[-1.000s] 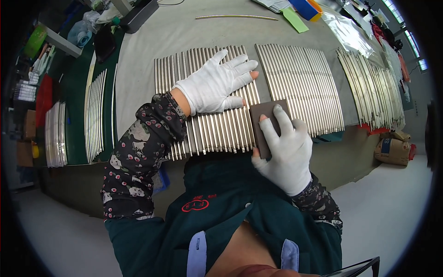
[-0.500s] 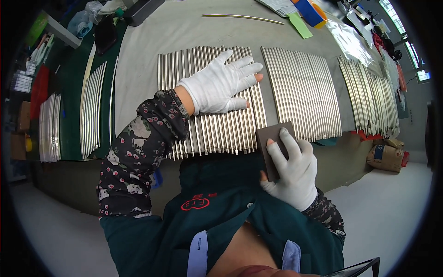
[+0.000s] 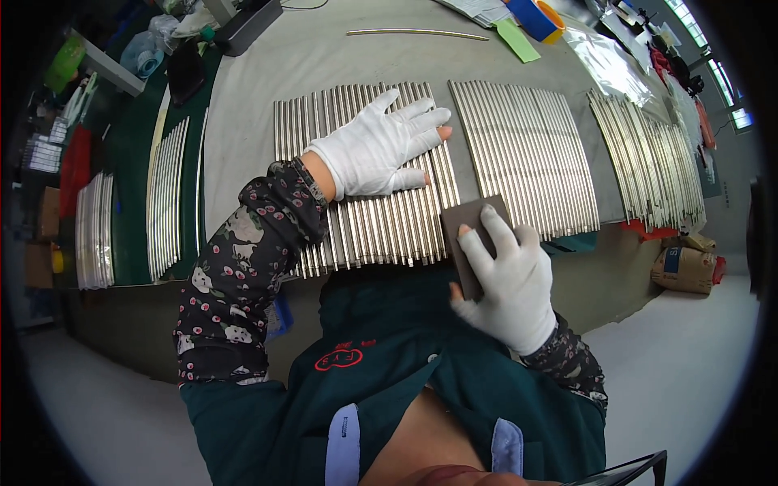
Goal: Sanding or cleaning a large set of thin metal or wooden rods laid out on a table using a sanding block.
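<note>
A row of slim, shiny metal rods point(image 3: 381, 231) lies side by side on the table in front of me. My left hand point(image 3: 373, 150), in a white glove with some bare fingertips, rests flat across these rods with its fingers spread. At the row's near right corner, my right hand point(image 3: 512, 279), gloved the same way, grips a flat dark grey-brown block point(image 3: 466, 243) that looks like a sanding sponge. The block is tilted along the last rods; whether its underside touches them I cannot tell.
To the right lie a second row of rods point(image 3: 527, 154) and a looser third bunch point(image 3: 648, 166). More rods point(image 3: 168, 198) rest on the green surface at left. One single rod point(image 3: 417, 32), a blue-and-orange tape roll point(image 3: 536, 19) and a green slip point(image 3: 517, 42) are at the back.
My right hand and the block have shifted slightly away from me along the row's right side. My left hand stays spread on the rods. The whole view has moved a little.
</note>
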The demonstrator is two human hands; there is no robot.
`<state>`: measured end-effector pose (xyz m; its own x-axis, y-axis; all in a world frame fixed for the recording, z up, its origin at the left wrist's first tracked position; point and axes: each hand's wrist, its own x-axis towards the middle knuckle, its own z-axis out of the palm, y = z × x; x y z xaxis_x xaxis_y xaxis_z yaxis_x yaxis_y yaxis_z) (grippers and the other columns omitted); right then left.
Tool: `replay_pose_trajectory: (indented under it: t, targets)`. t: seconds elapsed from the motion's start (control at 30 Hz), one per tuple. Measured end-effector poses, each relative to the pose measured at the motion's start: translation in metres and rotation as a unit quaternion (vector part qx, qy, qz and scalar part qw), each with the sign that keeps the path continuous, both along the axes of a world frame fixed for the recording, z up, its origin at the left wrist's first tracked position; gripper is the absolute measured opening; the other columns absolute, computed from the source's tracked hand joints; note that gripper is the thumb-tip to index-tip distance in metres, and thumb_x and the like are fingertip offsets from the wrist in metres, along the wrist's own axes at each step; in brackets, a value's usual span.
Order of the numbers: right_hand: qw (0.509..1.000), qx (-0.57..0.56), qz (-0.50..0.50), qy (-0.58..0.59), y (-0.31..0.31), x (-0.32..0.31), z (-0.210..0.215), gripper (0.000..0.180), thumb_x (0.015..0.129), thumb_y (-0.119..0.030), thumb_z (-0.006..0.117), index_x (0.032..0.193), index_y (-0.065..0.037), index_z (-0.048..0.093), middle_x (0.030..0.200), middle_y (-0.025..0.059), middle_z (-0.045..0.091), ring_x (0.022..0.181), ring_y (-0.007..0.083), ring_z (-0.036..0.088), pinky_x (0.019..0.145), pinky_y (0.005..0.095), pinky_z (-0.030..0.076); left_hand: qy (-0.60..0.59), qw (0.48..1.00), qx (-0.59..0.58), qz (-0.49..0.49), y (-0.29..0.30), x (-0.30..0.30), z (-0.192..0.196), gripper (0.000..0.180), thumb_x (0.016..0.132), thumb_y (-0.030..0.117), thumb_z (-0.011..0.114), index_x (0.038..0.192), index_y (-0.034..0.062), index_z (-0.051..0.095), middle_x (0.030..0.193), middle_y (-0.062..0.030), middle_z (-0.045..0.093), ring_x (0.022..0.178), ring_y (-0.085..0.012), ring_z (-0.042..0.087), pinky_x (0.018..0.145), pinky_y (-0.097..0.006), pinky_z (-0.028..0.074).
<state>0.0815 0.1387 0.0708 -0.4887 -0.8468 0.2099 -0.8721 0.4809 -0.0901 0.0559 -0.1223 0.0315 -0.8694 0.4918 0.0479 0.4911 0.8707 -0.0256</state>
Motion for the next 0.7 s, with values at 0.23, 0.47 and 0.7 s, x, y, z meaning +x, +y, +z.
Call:
replay_pose_trajectory:
  t: [0.23,0.47,0.7]
  targets:
    - [0.999,-0.02,-0.032,0.016,-0.01,-0.008,0.001,0.065,0.056,-0.03,0.078,0.115,-0.009,0.059,0.12,0.0163,0.055,0.081,0.0299,0.054,0.06,0.036,0.051,0.009,1.0,-0.015,-0.006,-0.001,-0.001,0.003,0.066,0.09,0.047,0.047,0.141,0.0062,0.037,0.15,-0.0133,0.033,0.139,-0.032,0.029,0.111,-0.053,0.024]
    - [0.995,-0.097,-0.039,0.006,0.05,-0.009,0.002,0.062,0.06,-0.032,0.073,0.116,-0.01,0.059,0.125,0.0162,0.052,0.097,0.034,0.05,0.081,0.0428,0.046,0.0,1.0,0.007,-0.005,0.006,-0.006,0.001,0.066,0.089,0.045,0.049,0.141,0.005,0.038,0.149,-0.014,0.033,0.139,-0.032,0.03,0.112,-0.053,0.022]
    - [0.991,-0.116,-0.061,0.024,0.056,-0.01,-0.007,0.06,0.065,-0.036,0.071,0.117,-0.01,0.059,0.124,0.0172,0.052,0.097,0.0337,0.05,0.083,0.0428,0.044,-0.004,1.0,-0.01,-0.002,0.018,-0.016,0.002,0.067,0.088,0.043,0.052,0.141,0.0039,0.038,0.149,-0.0146,0.033,0.139,-0.0314,0.03,0.111,-0.052,0.024]
